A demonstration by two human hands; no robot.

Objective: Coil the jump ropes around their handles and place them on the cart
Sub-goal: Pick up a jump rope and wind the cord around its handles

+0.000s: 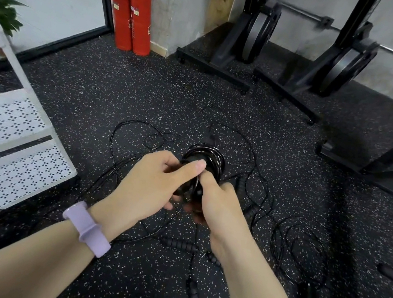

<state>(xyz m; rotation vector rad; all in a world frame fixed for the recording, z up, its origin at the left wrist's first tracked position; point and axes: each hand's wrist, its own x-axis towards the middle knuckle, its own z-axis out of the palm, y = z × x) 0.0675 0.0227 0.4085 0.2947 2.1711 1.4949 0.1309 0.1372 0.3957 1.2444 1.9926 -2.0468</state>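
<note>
left hand, right hand: grip coiled jump rope | cart: shelves bare

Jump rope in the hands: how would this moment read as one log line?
step: coiling | left hand: holds coiled jump rope | right hand: grips it | loose ropes: floor | cart: left

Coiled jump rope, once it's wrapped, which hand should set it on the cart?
Probably left: the left hand grips the coiled rope and is nearer the white cart, on the left.
</note>
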